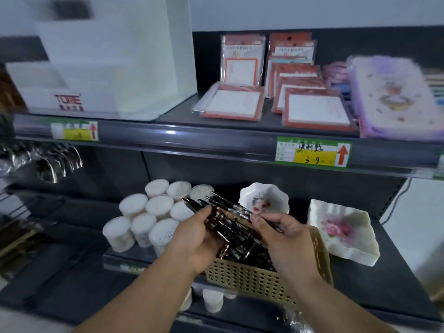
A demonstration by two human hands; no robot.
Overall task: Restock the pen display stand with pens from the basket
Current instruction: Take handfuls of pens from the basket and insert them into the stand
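A tan perforated basket full of black pens sits on the lower shelf. Above it my left hand grips a bundle of black pens whose tips fan up and to the left. My right hand pinches one or two of those pens near their rear ends. The white tiered pen display stand stands on the upper shelf at the left; its front tiers look bare and a dark blurred patch shows at its top.
White round tubs crowd the lower shelf left of the basket. Floral dishes stand behind and to the right. Red-framed notepad packs and a purple case fill the upper shelf right of the stand.
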